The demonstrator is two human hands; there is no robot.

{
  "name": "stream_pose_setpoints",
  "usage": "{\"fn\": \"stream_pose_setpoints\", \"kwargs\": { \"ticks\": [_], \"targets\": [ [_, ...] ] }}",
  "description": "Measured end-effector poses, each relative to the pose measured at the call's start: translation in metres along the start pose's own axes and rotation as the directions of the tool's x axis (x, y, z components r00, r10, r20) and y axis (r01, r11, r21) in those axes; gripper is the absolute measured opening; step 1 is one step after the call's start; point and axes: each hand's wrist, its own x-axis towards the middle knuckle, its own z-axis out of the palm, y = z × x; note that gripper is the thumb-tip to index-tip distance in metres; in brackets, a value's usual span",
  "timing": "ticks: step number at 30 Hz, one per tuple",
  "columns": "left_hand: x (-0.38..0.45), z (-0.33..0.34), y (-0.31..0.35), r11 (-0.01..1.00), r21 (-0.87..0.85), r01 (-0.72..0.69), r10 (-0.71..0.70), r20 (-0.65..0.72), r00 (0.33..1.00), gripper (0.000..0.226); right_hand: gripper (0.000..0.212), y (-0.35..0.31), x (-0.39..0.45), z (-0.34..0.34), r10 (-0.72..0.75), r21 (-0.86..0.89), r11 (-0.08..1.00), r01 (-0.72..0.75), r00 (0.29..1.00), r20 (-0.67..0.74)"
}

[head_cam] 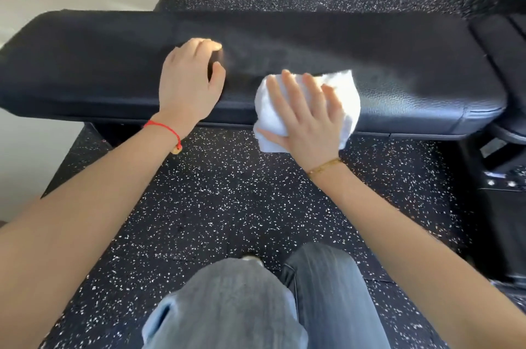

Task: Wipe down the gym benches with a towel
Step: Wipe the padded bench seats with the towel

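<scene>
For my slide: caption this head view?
Right hand presses white towel on black bench; left hand braces.

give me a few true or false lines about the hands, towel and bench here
1. The right hand presses the towel flat on the bench. True.
2. The left hand holds a spray bottle. False: it holds nothing and rests on the bench.
3. The towel is blue. False: it is white.
4. The towel lies at the bench's near edge. True.
5. The red string is on the right wrist. False: it is on the left wrist.
</scene>
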Motion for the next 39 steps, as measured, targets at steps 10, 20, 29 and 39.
{"fn": "stream_pose_setpoints", "kwargs": {
  "ticks": [10,20,29,39],
  "targets": [
    [-0.003,-0.003,0.017,0.997,-0.069,-0.028,0.030,0.025,0.999,0.048,0.075,0.088,-0.047,-0.010,0.236,0.003,0.972,-0.236,0.972,0.004],
    [0.007,0.011,0.084,0.977,-0.146,-0.157,0.157,-0.011,0.987,0.042,0.075,0.088,-0.050,-0.001,0.025,-0.018,1.000,-0.025,0.999,-0.022],
    [0.014,0.022,0.113,0.962,-0.178,-0.205,0.199,-0.055,0.979,0.043,0.077,0.141,-0.072,0.001,0.179,-0.002,0.984,-0.179,0.983,-0.035],
    [0.018,0.043,0.139,0.957,-0.175,-0.231,0.215,-0.107,0.971,0.040,0.081,0.185,-0.085,-0.018,0.268,0.093,0.957,-0.275,0.960,0.083]
  ]
}}
